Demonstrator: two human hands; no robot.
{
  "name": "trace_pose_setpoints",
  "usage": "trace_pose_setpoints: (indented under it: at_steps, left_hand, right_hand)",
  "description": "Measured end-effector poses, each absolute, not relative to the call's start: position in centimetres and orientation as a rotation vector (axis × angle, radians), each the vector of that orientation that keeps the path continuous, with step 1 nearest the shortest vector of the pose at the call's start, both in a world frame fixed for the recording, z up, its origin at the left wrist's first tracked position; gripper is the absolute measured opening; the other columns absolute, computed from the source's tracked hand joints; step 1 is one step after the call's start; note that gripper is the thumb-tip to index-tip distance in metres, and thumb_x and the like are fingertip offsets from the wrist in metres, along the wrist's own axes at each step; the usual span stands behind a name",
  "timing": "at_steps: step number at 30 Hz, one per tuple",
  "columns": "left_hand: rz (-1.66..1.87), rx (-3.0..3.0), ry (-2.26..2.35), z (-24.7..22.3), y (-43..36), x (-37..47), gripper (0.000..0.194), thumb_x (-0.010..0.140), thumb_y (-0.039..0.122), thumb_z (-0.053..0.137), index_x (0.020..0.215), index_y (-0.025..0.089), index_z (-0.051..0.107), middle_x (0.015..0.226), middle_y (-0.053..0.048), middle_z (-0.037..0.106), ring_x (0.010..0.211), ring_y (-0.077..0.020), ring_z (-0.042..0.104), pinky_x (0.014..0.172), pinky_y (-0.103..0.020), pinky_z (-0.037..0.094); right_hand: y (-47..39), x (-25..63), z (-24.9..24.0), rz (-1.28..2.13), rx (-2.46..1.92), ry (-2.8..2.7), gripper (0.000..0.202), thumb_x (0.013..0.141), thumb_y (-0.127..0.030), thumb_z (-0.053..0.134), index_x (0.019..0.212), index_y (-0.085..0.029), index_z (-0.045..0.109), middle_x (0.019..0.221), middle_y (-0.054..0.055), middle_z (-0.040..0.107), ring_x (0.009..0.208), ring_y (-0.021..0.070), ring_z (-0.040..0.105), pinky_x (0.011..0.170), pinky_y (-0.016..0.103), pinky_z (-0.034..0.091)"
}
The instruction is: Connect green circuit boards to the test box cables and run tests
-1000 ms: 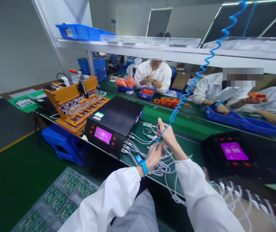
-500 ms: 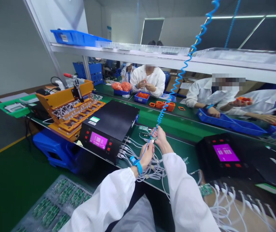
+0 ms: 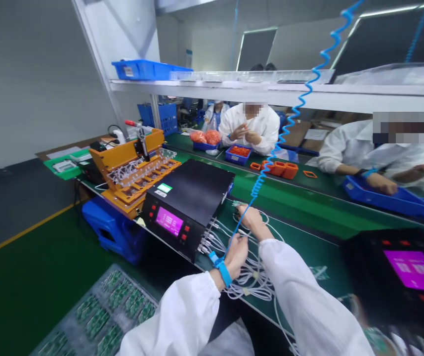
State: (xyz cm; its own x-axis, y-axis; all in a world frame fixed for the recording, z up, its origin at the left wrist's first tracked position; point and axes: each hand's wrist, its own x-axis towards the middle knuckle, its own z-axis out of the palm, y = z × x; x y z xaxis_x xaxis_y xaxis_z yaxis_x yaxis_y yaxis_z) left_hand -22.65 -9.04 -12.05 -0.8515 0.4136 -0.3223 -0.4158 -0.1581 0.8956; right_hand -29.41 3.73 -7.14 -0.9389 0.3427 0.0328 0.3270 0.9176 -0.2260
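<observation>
Both hands (image 3: pixel 243 232) among white cables (image 3: pixel 251 269) beside black tester box (image 3: pixel 193 190).

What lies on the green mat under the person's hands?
A tangle of white cables running from the black tester box lies under the left hand and right hand. Whatever the fingers grip is hidden.

No writing can be read: the purple screen (image 3: pixel 169 221) on the black box (image 3: pixel 190 200) and its green sticker (image 3: pixel 164 188) are too blurred

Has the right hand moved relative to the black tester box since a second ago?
Yes. The right hand has dropped from raised above the mat to low among the white cables, beside the black tester box.
</observation>
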Motion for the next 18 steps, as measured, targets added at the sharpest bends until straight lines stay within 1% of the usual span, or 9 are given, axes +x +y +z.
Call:
trace_pose_setpoints:
  at_steps: [3,5,7,8,10,12,13,16,18]
  left_hand:
    - [2.074,0.072,1.659,-12.5,-9.6,-22.6,0.034,0.088,0.027,0.071,0.120,0.015,0.064,0.114,-0.012,0.068,0.104,-0.0216,0.065,0.088,-0.029,0.051]
    - [2.097,0.157,1.655,-12.1,-9.5,-22.9,0.042,0.092,0.025,0.067,0.132,0.015,0.059,0.119,-0.014,0.065,0.097,-0.0193,0.066,0.076,-0.026,0.053]
    - [2.115,0.154,1.674,-11.2,-8.9,-23.6,0.042,0.095,0.027,0.063,0.135,0.014,0.057,0.117,-0.014,0.065,0.084,-0.0169,0.066,0.064,-0.024,0.051]
    - [2.121,0.129,1.711,-10.7,-8.6,-24.0,0.039,0.097,0.030,0.062,0.133,0.015,0.058,0.112,-0.012,0.066,0.079,-0.0159,0.065,0.062,-0.024,0.049]
    - [2.102,0.158,1.800,-9.8,-7.9,-24.7,0.027,0.101,0.034,0.057,0.116,0.013,0.066,0.093,-0.009,0.067,0.070,-0.0151,0.061,0.064,-0.025,0.047]
    - [2.066,0.271,1.813,-9.3,-7.5,-25.0,0.032,0.105,0.039,0.050,0.091,0.014,0.067,0.073,-0.005,0.062,0.063,-0.0156,0.057,0.063,-0.027,0.045]
    - [2.060,0.324,1.791,-9.2,-7.4,-24.9,0.037,0.106,0.040,0.047,0.084,0.015,0.064,0.068,-0.003,0.060,0.060,-0.0156,0.055,0.062,-0.027,0.044]
    - [2.057,0.390,1.751,-9.2,-7.3,-24.4,0.037,0.108,0.039,0.040,0.085,0.018,0.058,0.065,0.000,0.058,0.055,-0.0145,0.052,0.060,-0.027,0.041]
    - [2.032,0.431,1.825,-9.4,-7.6,-24.1,0.034,0.109,0.036,0.038,0.086,0.019,0.057,0.066,0.000,0.058,0.058,-0.0150,0.053,0.063,-0.027,0.042]
  right_hand:
    - [4.1,-28.7,-6.7,0.170,-0.454,-3.064,0.024,0.093,-0.010,0.056,0.109,-0.016,0.072,0.116,0.017,0.076,0.105,0.0296,0.073,0.081,0.033,0.049]
    - [4.6,-27.7,-5.9,0.094,-0.389,-3.040,0.025,0.097,-0.017,0.053,0.115,-0.018,0.070,0.118,0.014,0.075,0.103,0.0281,0.073,0.077,0.031,0.048]
    - [4.9,-26.2,-5.0,0.040,-0.315,-2.953,0.026,0.100,-0.025,0.052,0.119,-0.019,0.068,0.119,0.010,0.074,0.097,0.0250,0.073,0.071,0.029,0.046]
    - [4.9,-25.3,-4.6,0.021,-0.273,-2.904,0.026,0.100,-0.027,0.052,0.119,-0.020,0.068,0.118,0.009,0.074,0.093,0.0232,0.073,0.069,0.028,0.045]
    - [4.9,-23.6,-4.1,-0.010,-0.190,-2.836,0.024,0.099,-0.029,0.053,0.116,-0.021,0.068,0.115,0.007,0.074,0.084,0.0200,0.072,0.064,0.027,0.044]
    - [4.9,-22.1,-3.9,-0.046,-0.127,-2.825,0.022,0.100,-0.031,0.053,0.112,-0.022,0.069,0.114,0.006,0.073,0.077,0.0175,0.071,0.060,0.026,0.042]
    - [4.9,-21.6,-3.9,-0.072,-0.106,-2.824,0.022,0.101,-0.031,0.052,0.110,-0.022,0.070,0.113,0.006,0.073,0.075,0.0166,0.070,0.058,0.026,0.041]
    - [4.9,-20.7,-4.3,-0.169,-0.061,-2.819,0.024,0.104,-0.025,0.046,0.112,-0.021,0.069,0.113,0.006,0.073,0.075,0.0162,0.071,0.055,0.025,0.038]
    - [4.7,-20.5,-4.6,-0.257,-0.037,-2.837,0.026,0.104,-0.019,0.045,0.113,-0.020,0.068,0.111,0.008,0.073,0.078,0.0171,0.072,0.054,0.026,0.035]
